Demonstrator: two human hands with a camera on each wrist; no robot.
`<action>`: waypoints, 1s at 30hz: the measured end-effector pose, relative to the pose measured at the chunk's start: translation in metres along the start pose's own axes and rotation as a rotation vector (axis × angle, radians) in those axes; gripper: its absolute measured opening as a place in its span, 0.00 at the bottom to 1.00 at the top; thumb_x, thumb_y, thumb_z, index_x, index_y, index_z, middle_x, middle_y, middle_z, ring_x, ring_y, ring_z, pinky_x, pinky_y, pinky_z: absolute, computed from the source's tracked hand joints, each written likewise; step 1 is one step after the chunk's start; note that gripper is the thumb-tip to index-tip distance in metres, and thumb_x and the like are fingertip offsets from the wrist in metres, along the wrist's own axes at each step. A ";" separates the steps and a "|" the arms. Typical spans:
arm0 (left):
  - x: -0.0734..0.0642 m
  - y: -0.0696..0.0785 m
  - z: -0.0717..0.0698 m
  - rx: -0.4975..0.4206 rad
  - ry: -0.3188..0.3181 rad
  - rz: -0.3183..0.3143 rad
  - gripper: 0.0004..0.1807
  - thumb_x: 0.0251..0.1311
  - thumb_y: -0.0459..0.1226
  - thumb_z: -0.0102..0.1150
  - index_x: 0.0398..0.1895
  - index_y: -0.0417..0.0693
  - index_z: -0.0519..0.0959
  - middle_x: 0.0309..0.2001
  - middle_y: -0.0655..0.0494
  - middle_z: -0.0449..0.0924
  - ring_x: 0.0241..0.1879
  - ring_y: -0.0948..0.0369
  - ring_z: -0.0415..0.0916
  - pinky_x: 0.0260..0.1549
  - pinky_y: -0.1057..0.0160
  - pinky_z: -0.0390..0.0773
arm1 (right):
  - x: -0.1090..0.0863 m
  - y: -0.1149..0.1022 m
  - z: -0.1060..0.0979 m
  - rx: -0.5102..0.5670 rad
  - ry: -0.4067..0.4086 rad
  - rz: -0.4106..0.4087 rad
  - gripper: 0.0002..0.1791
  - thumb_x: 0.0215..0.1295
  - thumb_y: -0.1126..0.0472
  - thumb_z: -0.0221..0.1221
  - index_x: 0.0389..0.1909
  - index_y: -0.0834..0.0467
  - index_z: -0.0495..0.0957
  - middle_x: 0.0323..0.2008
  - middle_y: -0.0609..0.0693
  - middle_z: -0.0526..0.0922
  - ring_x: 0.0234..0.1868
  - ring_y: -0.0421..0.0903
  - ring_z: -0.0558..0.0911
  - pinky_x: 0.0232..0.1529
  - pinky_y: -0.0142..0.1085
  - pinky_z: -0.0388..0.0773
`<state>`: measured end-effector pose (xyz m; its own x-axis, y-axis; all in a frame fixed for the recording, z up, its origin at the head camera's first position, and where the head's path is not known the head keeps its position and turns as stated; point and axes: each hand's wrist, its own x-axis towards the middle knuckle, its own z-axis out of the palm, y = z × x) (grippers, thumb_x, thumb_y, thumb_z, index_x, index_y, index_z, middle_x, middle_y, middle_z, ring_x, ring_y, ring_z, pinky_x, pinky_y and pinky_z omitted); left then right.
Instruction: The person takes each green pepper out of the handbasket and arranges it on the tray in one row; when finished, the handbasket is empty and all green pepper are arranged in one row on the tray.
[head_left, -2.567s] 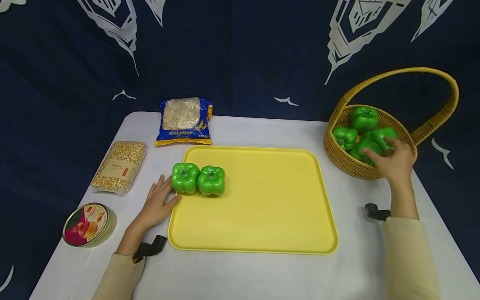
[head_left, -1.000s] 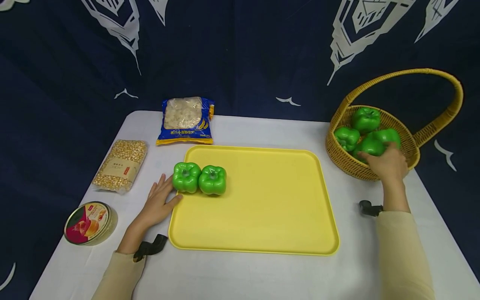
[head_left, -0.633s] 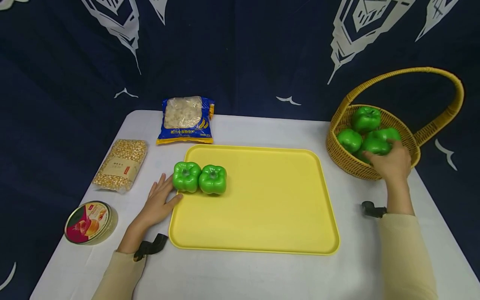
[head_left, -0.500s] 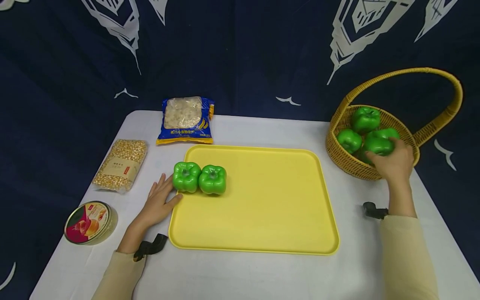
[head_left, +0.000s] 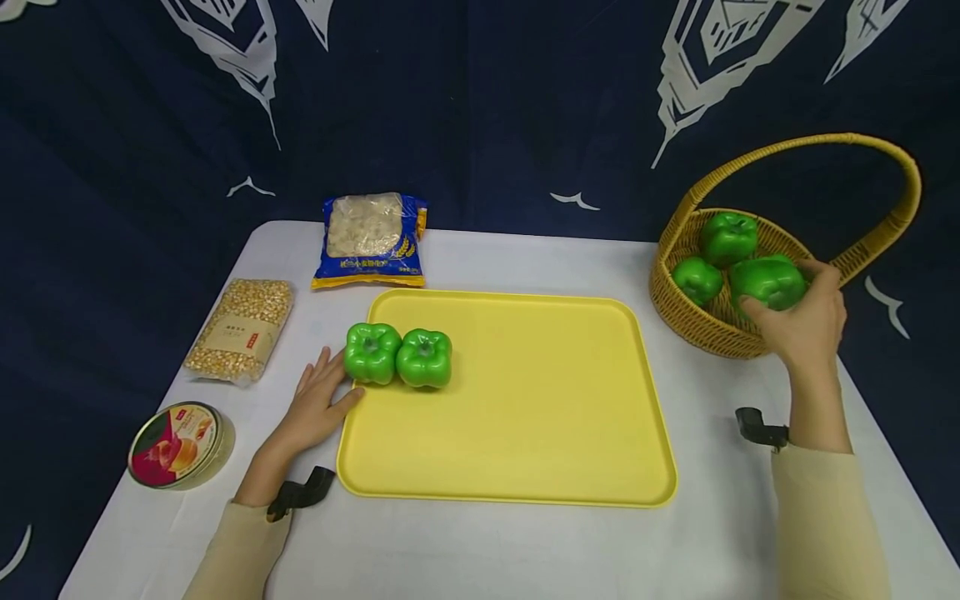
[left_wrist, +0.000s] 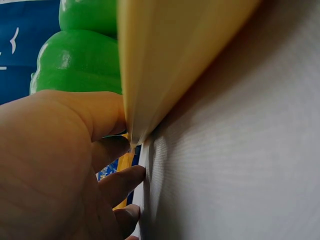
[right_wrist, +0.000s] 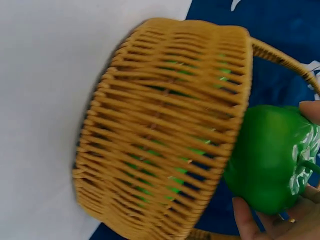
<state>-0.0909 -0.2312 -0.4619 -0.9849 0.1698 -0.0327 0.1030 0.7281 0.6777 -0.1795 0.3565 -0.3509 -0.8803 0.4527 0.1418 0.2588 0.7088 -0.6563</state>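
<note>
My right hand grips a green bell pepper at the near right side of the wicker basket. The right wrist view shows this pepper above the rim, its stem toward the palm, with thumb and fingers around it. Two more bell peppers show in the basket, one at the back and one at the left. My left hand lies with fingers spread at the left edge of the yellow tray, thumb against its rim. Beside it, two bell peppers, left and right, sit on the tray.
A blue-and-yellow bag stands behind the tray. Left of the tray are a pack of corn kernels and a round tin on the white table. The basket's tall handle arches over its opening. A dark patterned cloth hangs behind.
My right hand has gone from reaching among the peppers to gripping one, lifting it and shifting it right toward the basket's rim. The left pepper in the basket has shifted slightly. My left hand stays put.
</note>
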 end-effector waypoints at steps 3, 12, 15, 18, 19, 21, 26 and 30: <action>0.000 -0.001 0.000 -0.004 -0.004 -0.001 0.33 0.70 0.40 0.51 0.75 0.40 0.56 0.76 0.38 0.49 0.77 0.39 0.30 0.71 0.35 0.29 | -0.008 -0.008 -0.002 -0.003 0.015 -0.031 0.45 0.59 0.52 0.62 0.75 0.54 0.51 0.72 0.62 0.58 0.70 0.62 0.59 0.65 0.64 0.58; 0.001 -0.003 0.000 -0.003 -0.004 0.006 0.33 0.70 0.40 0.51 0.75 0.40 0.56 0.76 0.38 0.49 0.77 0.39 0.30 0.71 0.34 0.30 | -0.035 -0.029 0.003 0.023 -0.002 -0.286 0.39 0.55 0.60 0.65 0.70 0.61 0.65 0.65 0.66 0.66 0.64 0.64 0.64 0.64 0.63 0.56; 0.001 -0.003 0.000 -0.003 -0.004 0.005 0.33 0.70 0.40 0.51 0.75 0.40 0.56 0.77 0.38 0.49 0.77 0.39 0.30 0.71 0.34 0.29 | -0.042 -0.037 0.010 0.036 -0.038 -0.344 0.39 0.53 0.61 0.66 0.69 0.60 0.67 0.64 0.66 0.65 0.65 0.66 0.64 0.63 0.65 0.57; 0.001 -0.004 0.001 -0.001 -0.004 0.003 0.33 0.70 0.40 0.51 0.75 0.41 0.57 0.76 0.38 0.49 0.77 0.39 0.30 0.71 0.34 0.29 | -0.049 -0.045 0.020 0.066 -0.082 -0.400 0.39 0.52 0.62 0.67 0.68 0.60 0.67 0.62 0.67 0.68 0.62 0.67 0.66 0.59 0.65 0.58; 0.001 -0.005 0.001 -0.001 -0.005 0.002 0.33 0.70 0.40 0.51 0.75 0.41 0.57 0.77 0.38 0.49 0.77 0.39 0.30 0.71 0.34 0.29 | -0.051 -0.047 0.025 0.079 -0.099 -0.417 0.39 0.52 0.62 0.68 0.68 0.60 0.67 0.62 0.67 0.69 0.61 0.67 0.67 0.58 0.64 0.60; 0.001 -0.005 0.001 0.001 -0.004 0.002 0.33 0.70 0.40 0.51 0.75 0.41 0.57 0.77 0.38 0.49 0.77 0.39 0.30 0.71 0.35 0.29 | -0.056 -0.052 0.035 0.106 -0.145 -0.440 0.39 0.52 0.63 0.68 0.68 0.61 0.67 0.61 0.67 0.71 0.59 0.66 0.70 0.55 0.62 0.63; 0.002 -0.005 0.001 0.004 -0.004 0.003 0.33 0.70 0.40 0.51 0.75 0.40 0.57 0.76 0.38 0.49 0.77 0.39 0.30 0.71 0.35 0.29 | -0.071 -0.067 0.062 0.160 -0.280 -0.473 0.38 0.53 0.62 0.68 0.66 0.62 0.66 0.60 0.66 0.73 0.57 0.62 0.72 0.53 0.57 0.68; 0.002 -0.005 0.001 0.002 -0.006 0.006 0.33 0.70 0.41 0.51 0.75 0.40 0.57 0.76 0.38 0.49 0.77 0.39 0.30 0.71 0.34 0.29 | -0.082 -0.081 0.083 0.197 -0.369 -0.510 0.35 0.53 0.62 0.69 0.62 0.62 0.68 0.57 0.63 0.76 0.54 0.58 0.75 0.53 0.53 0.71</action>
<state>-0.0931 -0.2343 -0.4662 -0.9835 0.1781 -0.0333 0.1091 0.7285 0.6763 -0.1614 0.2170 -0.3713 -0.9608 -0.1535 0.2307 -0.2736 0.6574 -0.7021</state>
